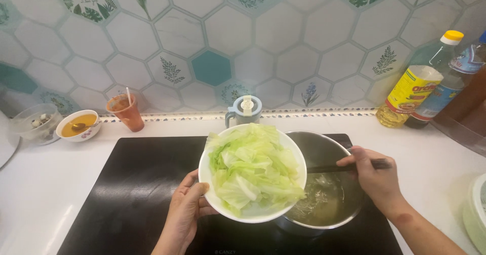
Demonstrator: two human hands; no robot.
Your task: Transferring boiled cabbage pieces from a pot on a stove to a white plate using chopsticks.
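The left hand (185, 212) gripped a tilted bowl of cabbage (252, 171) beside the pot (324, 184); the right hand (372, 174) clasped dark chopsticks (329, 168) over it.

White bowl (212, 194), pale green cabbage (253, 171); black cooktop (131, 184); white hexagon tiles (283, 27), leaf-patterned, one teal.

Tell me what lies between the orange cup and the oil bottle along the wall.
Head view: a small lidded blue-grey jug stands between cup and bottle.

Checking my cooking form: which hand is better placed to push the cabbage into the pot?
Right hand: it holds chopsticks beside the cabbage, over the pot. Left hand holds the bowl.
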